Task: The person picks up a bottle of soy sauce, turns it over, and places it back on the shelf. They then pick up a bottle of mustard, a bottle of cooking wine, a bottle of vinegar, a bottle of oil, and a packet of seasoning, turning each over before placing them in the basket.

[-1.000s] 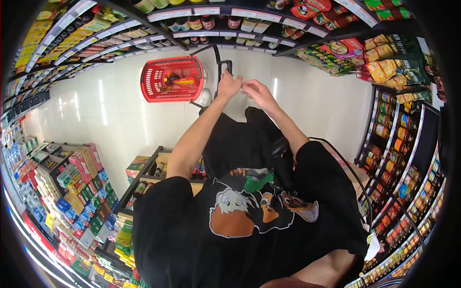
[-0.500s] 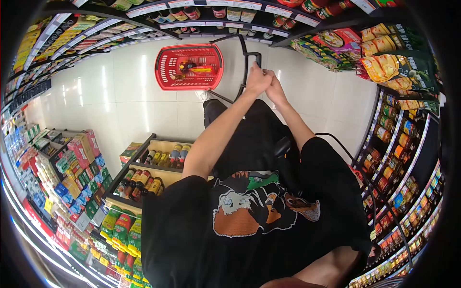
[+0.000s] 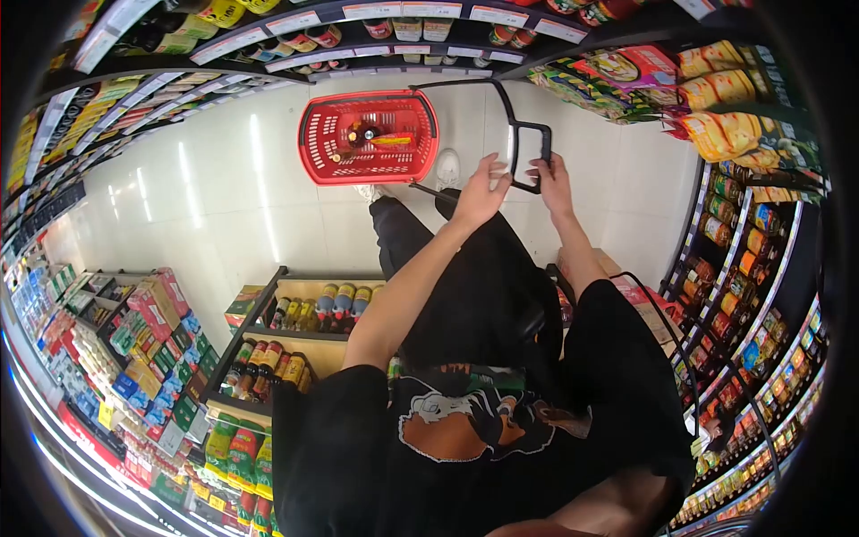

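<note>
The red shopping basket (image 3: 322, 168) stands on the floor ahead of me, its long black pull handle (image 3: 530, 125) reaching to the right. My right hand (image 3: 555, 185) has its fingers wrapped round the handle's end loop. Just left of that loop is my left hand (image 3: 483, 192), its fingers loosely bent and apart, fingertips close to the black bar. Inside the basket lie a dark bottle (image 3: 358, 134) and a yellow-and-red item (image 3: 391, 140).
Shelves with price tags (image 3: 407, 12) curve across the far side. Bagged food (image 3: 716, 134) and a rack of jars (image 3: 716, 231) line the right. A bottle stand (image 3: 327, 345) is at lower left. My white shoe (image 3: 448, 168) is beside the basket on the tiled floor (image 3: 224, 206).
My hands, close together at the handle before, have come apart. The handle's loop has shifted right and nearer, and the basket sits a little further right in view. A second shoe now shows.
</note>
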### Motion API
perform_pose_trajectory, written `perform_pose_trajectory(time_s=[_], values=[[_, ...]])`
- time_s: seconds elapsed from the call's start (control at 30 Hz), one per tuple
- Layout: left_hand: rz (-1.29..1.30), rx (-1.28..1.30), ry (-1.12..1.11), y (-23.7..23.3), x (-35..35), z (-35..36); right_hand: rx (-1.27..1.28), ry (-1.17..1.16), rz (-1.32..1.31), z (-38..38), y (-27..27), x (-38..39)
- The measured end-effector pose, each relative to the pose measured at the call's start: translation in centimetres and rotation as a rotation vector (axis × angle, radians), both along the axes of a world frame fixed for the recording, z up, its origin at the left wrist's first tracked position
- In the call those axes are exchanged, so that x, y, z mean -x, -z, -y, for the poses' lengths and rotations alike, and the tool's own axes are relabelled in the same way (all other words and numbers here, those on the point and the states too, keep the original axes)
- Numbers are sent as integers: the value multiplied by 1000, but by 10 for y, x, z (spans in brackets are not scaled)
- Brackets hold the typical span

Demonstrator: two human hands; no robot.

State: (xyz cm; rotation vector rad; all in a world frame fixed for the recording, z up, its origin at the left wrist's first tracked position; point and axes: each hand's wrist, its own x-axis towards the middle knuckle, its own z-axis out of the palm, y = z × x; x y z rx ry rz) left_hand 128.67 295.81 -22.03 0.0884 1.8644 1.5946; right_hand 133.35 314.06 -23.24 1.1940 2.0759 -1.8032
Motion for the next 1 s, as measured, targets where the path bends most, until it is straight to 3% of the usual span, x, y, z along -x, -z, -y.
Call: perform_pose_trajectory(time_s=[0.1,0.27,0.33,0.4,0.6,0.67,0.7,0.77,0.9,0.97,1.0], values=[[82,85,-26,58,-29,34,-93,1,79,-28,20,-12],[186,186,-66,98,-52,81,-305,-31,160,-75,73,-24],[126,264,4,110,-56,95,-547,-196,322,-89,84,-18],[187,276,-9,124,-63,102,-554,-71,208,-92,97,-17],[241,267,-24,207,-50,120,-480,-24,383,-106,128,-25],[136,362,-168,211,-29,128,-927,-16,305,-106,150,-37],[-33,358,-152,246,-30,142,-925,-19,305,-95,141,-32],[-108,473,-157,254,-3,158,-945,-61,-128,-55,90,-3],[-174,652,-99,298,46,202,-787,-196,-203,22,49,26],[-169,769,-44,318,74,219,-445,-370,-199,54,49,36],[-179,851,-2,328,84,225,-443,-367,-189,71,48,42]])
